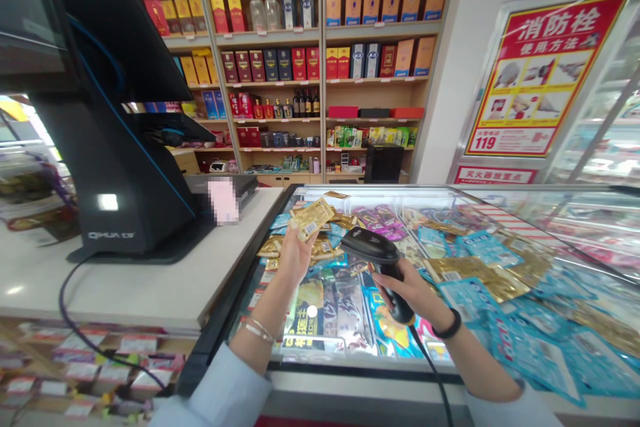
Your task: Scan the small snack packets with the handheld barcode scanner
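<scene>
Between the fingers of my left hand is a small gold snack packet, its barcode side facing me. My right hand is wrapped round the grip of a black barcode scanner, whose head points left towards the packet. A black cable runs down from the scanner's handle. Below both hands is a glass-topped display case. Loose gold packets lie behind my left hand, purple packets farther back, and blue packets with larger gold packets spread to the right.
A black checkout terminal stands on the white counter at the left, its cable hanging over the front. Shelves of boxes and bottles line the back wall. A red and yellow poster hangs on the right.
</scene>
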Demonstrator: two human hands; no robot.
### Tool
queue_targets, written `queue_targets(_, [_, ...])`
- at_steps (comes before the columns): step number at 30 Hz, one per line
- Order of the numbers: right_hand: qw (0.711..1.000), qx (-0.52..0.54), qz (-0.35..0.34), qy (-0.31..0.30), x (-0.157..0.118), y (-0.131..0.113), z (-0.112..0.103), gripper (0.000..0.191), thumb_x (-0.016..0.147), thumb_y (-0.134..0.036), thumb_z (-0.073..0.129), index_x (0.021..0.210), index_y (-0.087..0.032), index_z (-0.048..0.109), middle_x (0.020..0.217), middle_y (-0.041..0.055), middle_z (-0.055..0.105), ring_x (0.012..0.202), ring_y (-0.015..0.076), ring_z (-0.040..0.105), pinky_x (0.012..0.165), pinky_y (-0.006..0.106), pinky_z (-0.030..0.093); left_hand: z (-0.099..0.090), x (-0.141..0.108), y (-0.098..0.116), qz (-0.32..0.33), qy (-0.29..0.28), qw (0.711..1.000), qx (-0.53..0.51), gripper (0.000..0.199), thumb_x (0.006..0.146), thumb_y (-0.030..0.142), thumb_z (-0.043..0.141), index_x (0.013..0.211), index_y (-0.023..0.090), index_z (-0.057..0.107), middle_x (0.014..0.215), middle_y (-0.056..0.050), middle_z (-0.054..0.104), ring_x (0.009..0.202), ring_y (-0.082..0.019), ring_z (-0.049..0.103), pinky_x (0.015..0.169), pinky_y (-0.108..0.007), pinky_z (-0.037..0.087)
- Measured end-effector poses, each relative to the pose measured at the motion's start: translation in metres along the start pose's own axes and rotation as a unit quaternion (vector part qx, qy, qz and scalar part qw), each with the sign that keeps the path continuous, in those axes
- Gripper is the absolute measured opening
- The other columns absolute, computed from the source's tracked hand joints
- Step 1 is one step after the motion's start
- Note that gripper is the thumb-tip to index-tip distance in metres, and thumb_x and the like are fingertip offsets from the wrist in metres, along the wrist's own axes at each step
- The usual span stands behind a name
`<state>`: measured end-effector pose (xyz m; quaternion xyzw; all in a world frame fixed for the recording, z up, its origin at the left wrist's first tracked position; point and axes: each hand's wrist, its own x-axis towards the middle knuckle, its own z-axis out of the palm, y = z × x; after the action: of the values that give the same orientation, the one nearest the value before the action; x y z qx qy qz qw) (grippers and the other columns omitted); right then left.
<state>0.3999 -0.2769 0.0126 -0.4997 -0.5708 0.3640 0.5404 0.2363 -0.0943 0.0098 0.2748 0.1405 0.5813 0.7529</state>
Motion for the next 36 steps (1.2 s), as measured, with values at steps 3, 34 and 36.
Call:
queue_targets(3, [1.0, 0.006, -0.002, 0.001, 0.0, 0.0, 0.0, 0.031, 0.081, -0.047, 0.069, 0.085, -0.019, 0.057, 0.046, -0.0056, 0.053, 0.035, 0.0111, 0.046, 0.04, 0.024, 0.039, 0.002, -0.001, 0.0, 0.01, -0.008, 1.0, 0.005, 0.045, 0.089, 0.008, 0.045, 0.13, 0.027, 0.053, 0.133, -0.006, 0.064, 0.128, -0.019, 0.057, 0.108, -0.042, 0.047])
queue_targets(34, [0.991, 0.124, 0.01, 0.04, 0.009, 0.007, -0.001, 0.029, 0.076, -0.043, 0.072, 0.078, -0.019, 0.056, 0.051, -0.0053, 0.055, 0.034, 0.0095, 0.048, 0.034, 0.021, 0.038, -0.011, 0.009, -0.003, -0.103, 0.083, 0.99, 0.038, 0.042, 0.081, 0.004, 0.046, 0.117, 0.016, 0.061, 0.112, -0.01, 0.073, 0.113, -0.026, 0.067, 0.098, -0.052, 0.055])
queue_targets(36, [0.988, 0.133, 0.021, 0.071, 0.013, 0.009, -0.005, 0.029, 0.073, -0.042, 0.072, 0.074, -0.019, 0.056, 0.051, -0.0049, 0.056, 0.033, 0.0095, 0.048, 0.032, 0.021, 0.038, -0.011, 0.007, -0.003, -0.111, 0.079, 0.99, 0.047, 0.044, 0.078, 0.001, 0.045, 0.115, 0.016, 0.062, 0.108, -0.01, 0.074, 0.109, -0.025, 0.068, 0.097, -0.051, 0.056])
